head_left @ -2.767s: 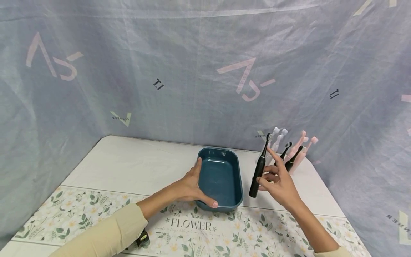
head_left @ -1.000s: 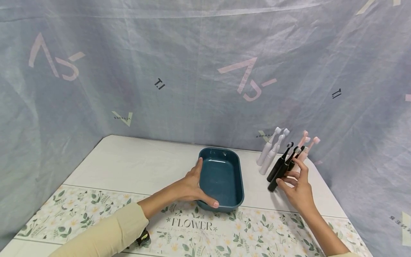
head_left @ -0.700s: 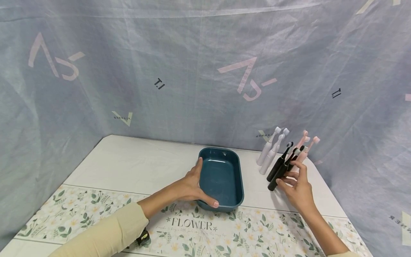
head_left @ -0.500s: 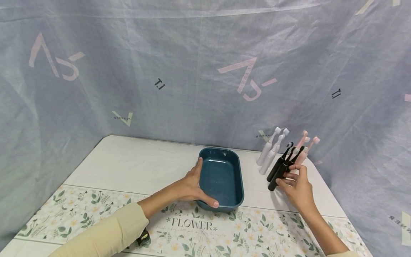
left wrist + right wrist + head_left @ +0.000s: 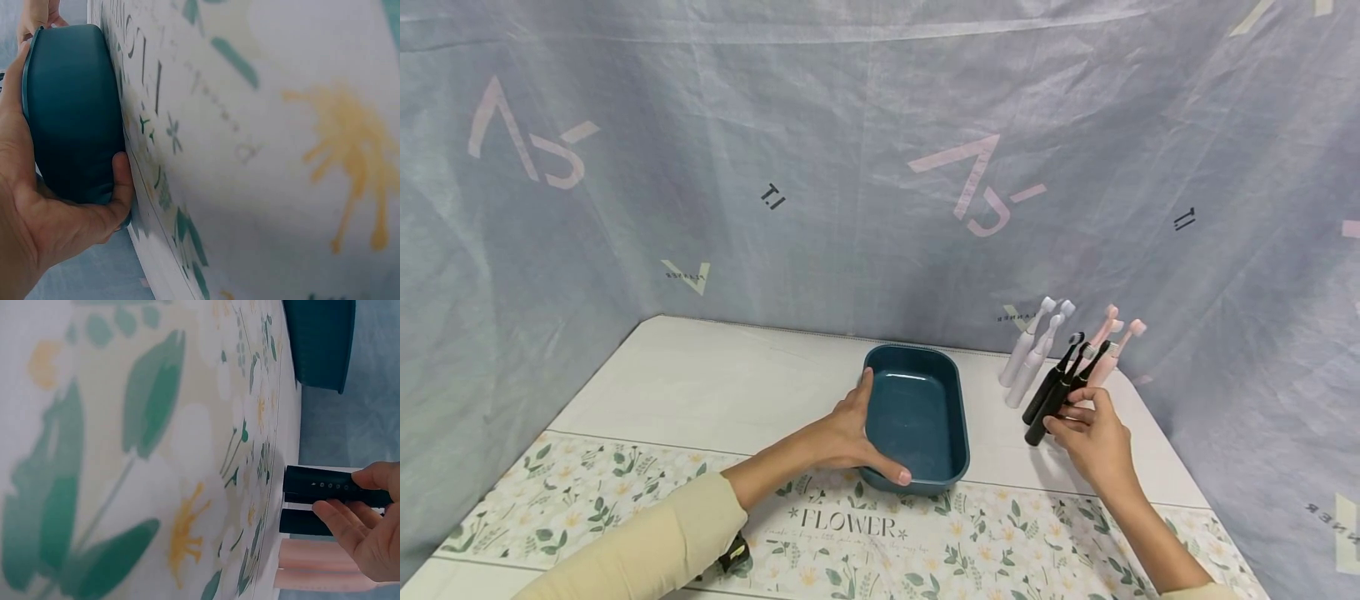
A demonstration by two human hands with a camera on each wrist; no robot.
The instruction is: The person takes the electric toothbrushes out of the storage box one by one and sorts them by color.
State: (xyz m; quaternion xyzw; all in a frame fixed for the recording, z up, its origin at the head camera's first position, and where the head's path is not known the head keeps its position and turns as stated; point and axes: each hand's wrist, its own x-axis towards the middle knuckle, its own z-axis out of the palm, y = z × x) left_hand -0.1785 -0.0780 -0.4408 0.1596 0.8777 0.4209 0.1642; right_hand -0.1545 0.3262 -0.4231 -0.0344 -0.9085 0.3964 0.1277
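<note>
In the head view my right hand [image 5: 1092, 437] holds the handle of a black electric toothbrush [image 5: 1047, 422] that stands upright on the table. Right beside it stand two more black electric toothbrushes [image 5: 1037, 403]. The right wrist view shows the thumb and fingers of my right hand [image 5: 369, 519] about the black handle [image 5: 319, 485], near its lower end. My left hand [image 5: 844, 433] grips the near left corner of a teal rectangular tub [image 5: 964, 433], its fingers along the left wall and its thumb across the front. Bare floor shows inside the tub.
Several white electric toothbrushes [image 5: 1027, 372] stand left of and behind the black ones. Pink electric toothbrushes [image 5: 1105, 367] stand behind and to their right, partly hidden. A flowered runner [image 5: 625, 492] crosses the white table's [image 5: 737, 367] front. A grey curtain [image 5: 850, 167] hangs behind.
My right hand has carried the black toothbrush from near the tub rightward and down, beside the other black ones. Its index finger has since slid lower along it. My left hand stays put.
</note>
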